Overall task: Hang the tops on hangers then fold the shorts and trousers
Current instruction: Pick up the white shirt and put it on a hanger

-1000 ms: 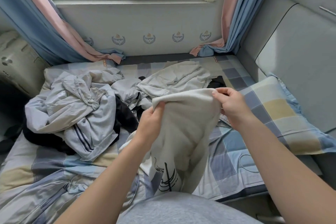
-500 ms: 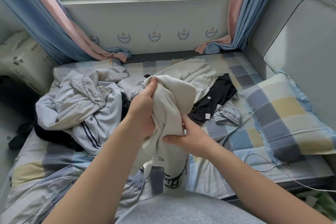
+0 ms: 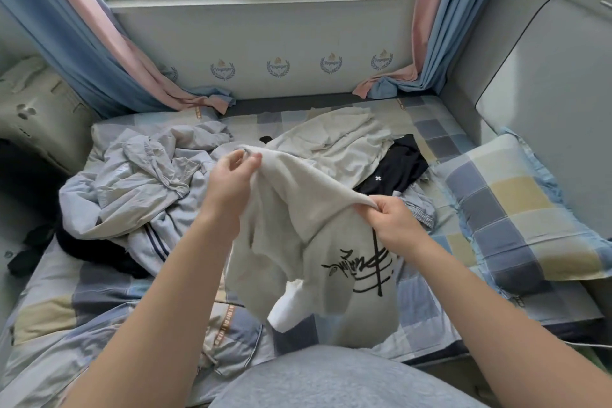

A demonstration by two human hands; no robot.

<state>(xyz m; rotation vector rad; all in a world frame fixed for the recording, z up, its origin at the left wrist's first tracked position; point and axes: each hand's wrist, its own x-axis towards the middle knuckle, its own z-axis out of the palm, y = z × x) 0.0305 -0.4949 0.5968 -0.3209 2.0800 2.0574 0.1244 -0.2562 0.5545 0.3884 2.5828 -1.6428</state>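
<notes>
Cream fabric with black brush lettering, a top (image 3: 298, 209), hangs in the centre of the frame above the checked bed (image 3: 99, 291), held up on both sides. The left grip (image 3: 228, 189) pinches its upper edge between thumb and fingertips. The right grip (image 3: 394, 225) is curled tight round a bunched corner, lower and further right. A heap of pale grey clothes (image 3: 139, 189) lies at centre left. A black garment (image 3: 394, 169) lies right of centre, near a checked pillow (image 3: 516, 209).

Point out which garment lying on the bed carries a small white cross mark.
The black garment, beside the checked pillow. The pale grey striped heap and the cream piece behind show no such mark.
</notes>
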